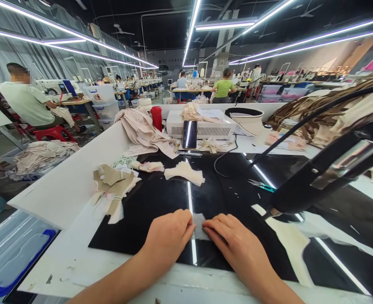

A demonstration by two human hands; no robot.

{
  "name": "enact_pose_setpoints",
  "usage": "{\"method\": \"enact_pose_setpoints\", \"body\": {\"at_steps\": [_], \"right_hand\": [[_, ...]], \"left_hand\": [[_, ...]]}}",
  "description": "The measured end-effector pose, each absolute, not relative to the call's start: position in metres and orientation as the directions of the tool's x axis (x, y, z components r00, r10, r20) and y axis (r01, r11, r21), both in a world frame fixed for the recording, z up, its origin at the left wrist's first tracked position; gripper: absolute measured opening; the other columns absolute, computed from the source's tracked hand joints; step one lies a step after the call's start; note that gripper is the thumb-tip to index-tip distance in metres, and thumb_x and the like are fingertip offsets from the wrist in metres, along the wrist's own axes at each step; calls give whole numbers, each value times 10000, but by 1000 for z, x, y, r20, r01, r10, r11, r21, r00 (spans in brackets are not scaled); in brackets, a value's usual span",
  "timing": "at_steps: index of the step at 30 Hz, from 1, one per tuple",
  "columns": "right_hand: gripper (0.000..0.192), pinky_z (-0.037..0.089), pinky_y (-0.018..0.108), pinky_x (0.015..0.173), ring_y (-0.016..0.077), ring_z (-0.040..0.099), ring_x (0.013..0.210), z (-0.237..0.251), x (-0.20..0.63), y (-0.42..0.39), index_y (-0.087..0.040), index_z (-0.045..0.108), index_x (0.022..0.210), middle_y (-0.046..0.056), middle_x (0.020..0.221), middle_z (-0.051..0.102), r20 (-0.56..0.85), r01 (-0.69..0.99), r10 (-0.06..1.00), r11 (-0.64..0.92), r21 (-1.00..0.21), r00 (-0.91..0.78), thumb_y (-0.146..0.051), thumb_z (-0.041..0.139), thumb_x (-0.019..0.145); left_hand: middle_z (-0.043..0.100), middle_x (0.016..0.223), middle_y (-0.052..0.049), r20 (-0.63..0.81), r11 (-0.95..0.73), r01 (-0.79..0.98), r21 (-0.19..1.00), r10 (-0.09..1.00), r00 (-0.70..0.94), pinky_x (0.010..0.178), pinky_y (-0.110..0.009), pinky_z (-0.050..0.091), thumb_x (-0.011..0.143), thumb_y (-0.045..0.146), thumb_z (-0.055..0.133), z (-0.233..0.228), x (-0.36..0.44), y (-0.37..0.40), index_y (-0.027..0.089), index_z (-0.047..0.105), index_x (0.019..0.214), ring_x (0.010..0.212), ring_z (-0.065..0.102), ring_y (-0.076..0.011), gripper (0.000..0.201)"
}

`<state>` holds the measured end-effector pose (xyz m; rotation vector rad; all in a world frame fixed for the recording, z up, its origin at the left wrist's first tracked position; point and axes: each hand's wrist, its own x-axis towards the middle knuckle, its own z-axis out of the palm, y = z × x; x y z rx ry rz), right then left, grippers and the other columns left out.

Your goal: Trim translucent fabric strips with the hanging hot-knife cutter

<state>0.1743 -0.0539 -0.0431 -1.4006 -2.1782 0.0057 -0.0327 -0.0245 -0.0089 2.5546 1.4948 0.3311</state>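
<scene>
A small, translucent white piece of thin material (200, 228) lies on the glossy black work surface (161, 202) between my hands. My left hand (170, 232) is closed at its left edge, thumb pressed against curled fingers. At the right edge, my right hand (237, 238) pinches the piece with thumb and fingertips together. Farther back lies a cream fabric piece (185, 172). To the right, a long cream strip (287, 240) rests beneath the tip of a black machine arm (322, 169).
Teal-handled snips (262, 185) lie right of centre. Tan and cream pieces (113, 185) are heaped at left. A phone (190, 134) leans on a white vented box (174, 124), near a red container (156, 118). A black cable (220, 162) crosses the surface. Other people sit at machines beyond.
</scene>
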Motion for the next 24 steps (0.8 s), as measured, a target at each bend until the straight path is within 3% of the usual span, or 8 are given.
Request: {"method": "enact_pose_setpoints", "body": {"at_steps": [8,24], "right_hand": [[361,551,320,661,204,680,822,-42,174,-54,-284,716,1033,18,920,718,422,824,860,447,-348,-288,-393,382,1118],[382,569,335,674,208,687,809,-44,174,-53,-292,717,1007,11,912,709,385,841,880,417,-346,-278,-415,372,1116]], "left_hand": [[694,829,36,93,-464,843,271,885,457,630,-283,386,1041,248,617,-7,-34,-25,220,635,926,701,658,-161,120],[706,891,37,23,-430,855,290,896,443,660,-276,401,1061,300,596,-6,-35,-21,234,661,963,759,672,-150,135]]}}
